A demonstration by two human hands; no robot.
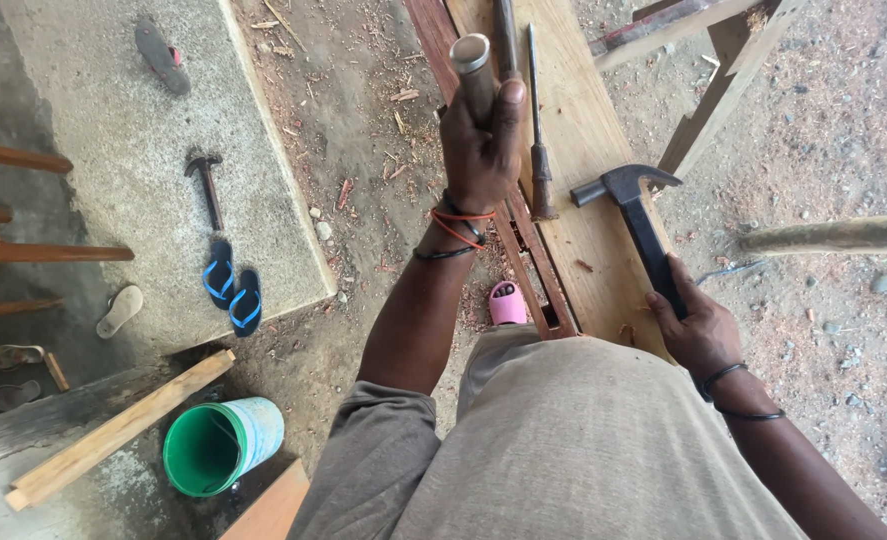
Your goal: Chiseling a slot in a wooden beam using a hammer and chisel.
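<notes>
My left hand (480, 140) is wrapped around the handle of a chisel (474, 62), held upright over the edge of a wooden plank (583, 130). My right hand (698, 325) grips the black handle of a claw hammer (628, 205), whose head rests on the plank. A second chisel (539, 150) with a brown handle lies on the plank between the two hands. A reddish board with a cut slot (538, 280) runs along the plank's left side.
A green bucket (218, 448) and a wood batten (113, 432) lie at lower left. Blue flip-flops (233, 285) and another hammer (206, 185) rest on a concrete slab. A pink sandal (507, 302) shows below. Wooden trestle legs (723, 70) stand at upper right.
</notes>
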